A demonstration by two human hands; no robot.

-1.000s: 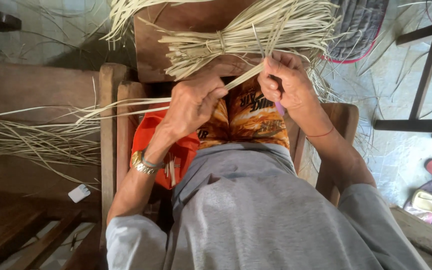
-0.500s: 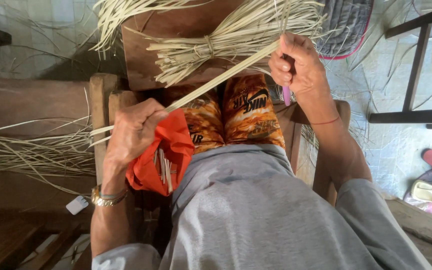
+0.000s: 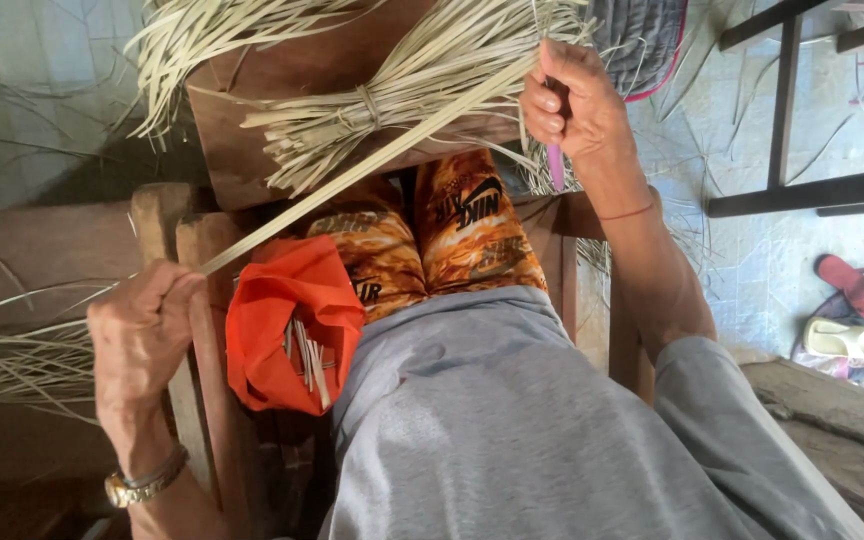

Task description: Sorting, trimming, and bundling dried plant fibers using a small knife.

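A long pale reed strip (image 3: 372,165) runs slanted between my two hands. My left hand (image 3: 142,325), low at the left with a gold watch on the wrist, pinches its near end. At the upper right, my right hand (image 3: 572,100) is closed on the far end of the strip and on a small tool with a pink handle (image 3: 555,165). A tied bundle of pale strips (image 3: 392,100) lies on a wooden board (image 3: 252,120) beyond my knees. An orange bag (image 3: 287,325) with short strip offcuts rests on my left thigh.
I sit on a wooden chair (image 3: 187,250). Loose strips (image 3: 12,365) spread over the floor at the left, and more (image 3: 202,30) hang at the top. A dark metal frame (image 3: 792,190) stands at the right, with a red sandal (image 3: 852,285) and a cream shoe (image 3: 842,340) below it.
My hands have moved apart along the strip: the left hand went down and to the left, the right hand up and to the right. The orange bag is now uncovered.
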